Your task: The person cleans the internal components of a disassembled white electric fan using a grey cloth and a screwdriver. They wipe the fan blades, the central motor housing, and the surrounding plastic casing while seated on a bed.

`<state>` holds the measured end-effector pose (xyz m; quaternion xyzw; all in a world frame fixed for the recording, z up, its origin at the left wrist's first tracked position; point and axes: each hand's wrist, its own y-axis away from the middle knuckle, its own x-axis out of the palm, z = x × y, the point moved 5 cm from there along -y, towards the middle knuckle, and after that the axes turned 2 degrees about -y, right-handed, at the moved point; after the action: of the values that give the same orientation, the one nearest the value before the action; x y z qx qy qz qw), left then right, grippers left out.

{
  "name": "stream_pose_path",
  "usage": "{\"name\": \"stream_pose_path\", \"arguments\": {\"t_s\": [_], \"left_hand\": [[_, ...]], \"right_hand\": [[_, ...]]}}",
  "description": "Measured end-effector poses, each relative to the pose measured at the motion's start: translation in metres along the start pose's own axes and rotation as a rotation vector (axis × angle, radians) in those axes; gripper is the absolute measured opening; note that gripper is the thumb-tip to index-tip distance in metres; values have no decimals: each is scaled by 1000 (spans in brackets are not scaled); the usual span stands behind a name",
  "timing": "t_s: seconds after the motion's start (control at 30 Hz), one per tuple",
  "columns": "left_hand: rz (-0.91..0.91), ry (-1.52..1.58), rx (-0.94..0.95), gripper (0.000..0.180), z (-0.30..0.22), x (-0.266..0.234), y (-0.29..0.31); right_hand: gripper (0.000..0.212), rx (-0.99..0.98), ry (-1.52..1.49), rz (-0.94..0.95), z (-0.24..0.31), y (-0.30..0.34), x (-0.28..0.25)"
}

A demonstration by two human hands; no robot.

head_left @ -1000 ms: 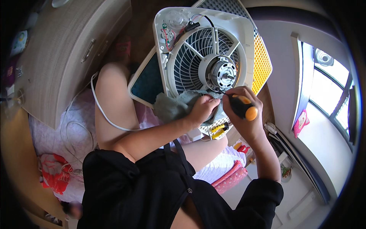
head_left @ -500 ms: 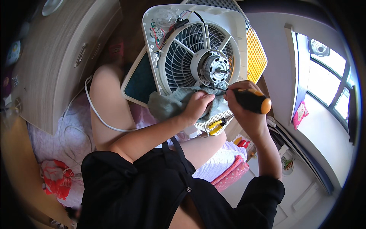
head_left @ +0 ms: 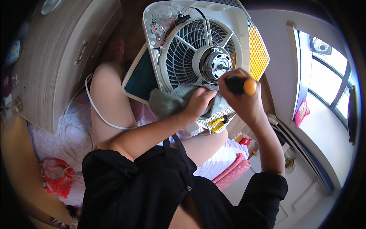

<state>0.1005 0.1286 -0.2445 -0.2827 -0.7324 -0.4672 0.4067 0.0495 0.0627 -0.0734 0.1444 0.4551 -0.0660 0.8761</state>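
Note:
An opened box-shaped fan with a white housing (head_left: 237, 16) rests before my legs, its inside facing up. At its middle a silver motor (head_left: 219, 64) with a bare shaft sits over the curved grille (head_left: 179, 57). My right hand (head_left: 246, 107) is wrapped round the black and orange handle of a screwdriver (head_left: 239, 84), beside the motor's near side; its tip is hidden. My left hand (head_left: 199, 103) grips a bunched grey-green cloth (head_left: 167, 102) at the near rim of the fan, its thumb close to the right hand.
Yellow-handled pliers (head_left: 219, 124) lie at the housing's near edge. Red and black wires (head_left: 160, 36) run in its far left corner. A white cord (head_left: 110, 123) loops over my left leg. A wooden cabinet (head_left: 57, 61) stands left; a pink folded cloth (head_left: 232, 171) lies near right.
My right hand has shifted a little left, and the screwdriver's handle has swung from pointing right and near to standing steeper. The left hand stays on the cloth.

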Motion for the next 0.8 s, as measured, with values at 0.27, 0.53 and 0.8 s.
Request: {"name": "stream_pose_path", "arguments": {"t_s": [0.27,0.53,0.8], "left_hand": [[-15,3,-19,14,-2,0,1],[6,90,-82,14,11,-13,-6],[-31,128,-120,16,7,-12,-4]], "right_hand": [[17,183,-155,-41,-11,1,-4],[16,274,-260,-108,-22,5,-12],[12,246,-297,-113,-32,11,-13]]}}
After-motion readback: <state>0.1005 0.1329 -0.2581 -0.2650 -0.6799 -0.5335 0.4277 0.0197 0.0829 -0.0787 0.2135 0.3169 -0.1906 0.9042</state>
